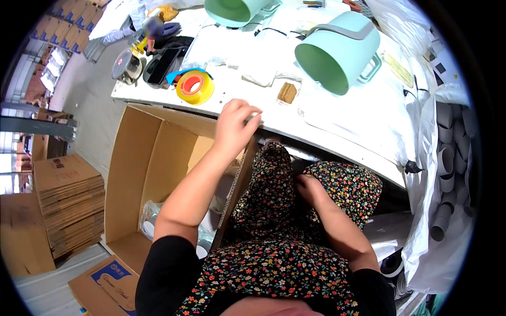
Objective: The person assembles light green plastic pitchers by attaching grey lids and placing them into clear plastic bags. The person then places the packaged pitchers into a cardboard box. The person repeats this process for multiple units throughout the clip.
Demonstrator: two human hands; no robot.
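Observation:
My left hand [238, 126] hovers by the front edge of the white table [342, 139], above the rim of an open cardboard box [132, 158]. Its fingers are loosely bent, with a gap to the thumb and nothing seen between them. My right hand [311, 188] rests low on the flowered cloth [337, 184] over my lap; shade and cloth hide its fingertips. Nearest the left hand on the table lies a roll of yellow tape [195, 87] with an orange core. Farther right, a mint green jug [340, 52] with a handle lies on its side.
A second green jug [232, 11] is at the back. A small brown block [287, 93] lies near the table edge. Clear-wrapped items [150, 218] sit inside the box. Flattened cartons [71, 200] are stacked at left; grey tubes [445, 158] fill a white sack at right.

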